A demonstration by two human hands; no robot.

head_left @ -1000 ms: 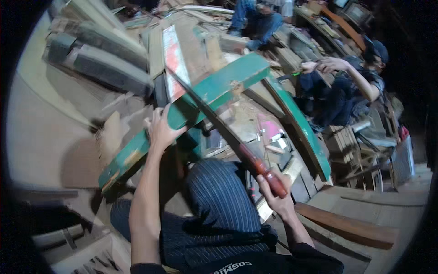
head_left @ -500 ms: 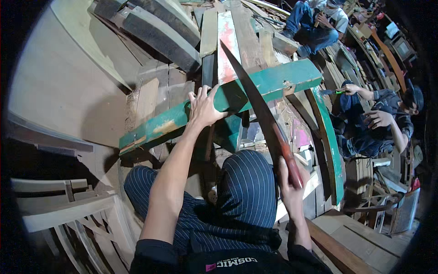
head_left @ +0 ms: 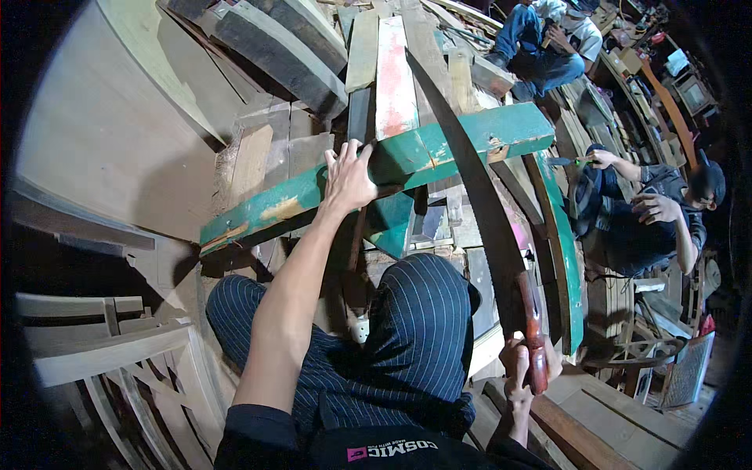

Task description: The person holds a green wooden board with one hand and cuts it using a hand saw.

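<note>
Green-painted beam [head_left: 401, 159], squared wood, paint chipped raw in patches, slants from 9 to 2 o'clock. Left hand [head_left: 350, 182] clasps it near 11, fingers [head_left: 354, 154] splayed; right hand [head_left: 517, 376], at 4, wrapped round the glossy reddish handle [head_left: 533, 329] of one handsaw [head_left: 489, 205]. Dark blade [head_left: 472, 166] tapers toward 12, crossing the beam; contact unclear. Two more in green: three-cornered block [head_left: 393, 223], dial centre; curved plank [head_left: 568, 258], 3 o'clock.

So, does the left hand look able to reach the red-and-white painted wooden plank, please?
Probably yes, once it lets go: the left hand holds the green wooden beam, close to the plank, with nothing apparent in between; the dark metal saw blade slants mostly to the right.
</note>
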